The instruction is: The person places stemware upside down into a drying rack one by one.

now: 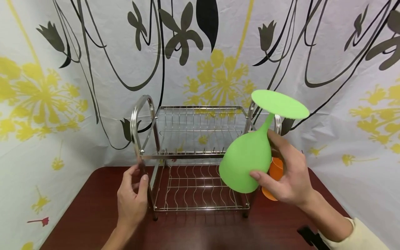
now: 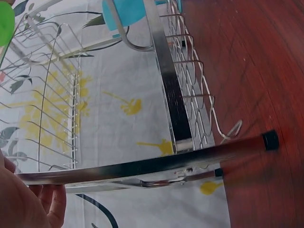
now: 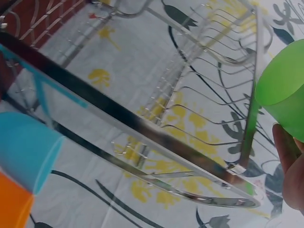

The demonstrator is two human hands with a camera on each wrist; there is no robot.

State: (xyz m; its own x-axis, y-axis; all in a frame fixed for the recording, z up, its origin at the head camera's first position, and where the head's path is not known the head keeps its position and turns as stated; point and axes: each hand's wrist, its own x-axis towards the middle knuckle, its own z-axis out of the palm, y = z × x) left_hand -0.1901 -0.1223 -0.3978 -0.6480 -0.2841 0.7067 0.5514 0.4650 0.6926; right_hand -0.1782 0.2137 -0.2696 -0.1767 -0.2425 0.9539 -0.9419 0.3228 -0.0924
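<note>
1. Gripping the green goblet, my right hand holds it tilted, base up, before the right part of the rack.
2. My left hand grips the rack's left post.
3. Beside the rack, my right hand partly hides an orange goblet.

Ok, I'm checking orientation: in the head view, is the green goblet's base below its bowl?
No, the right hand holds the green goblet tilted, its flat base above the bowl.
</note>
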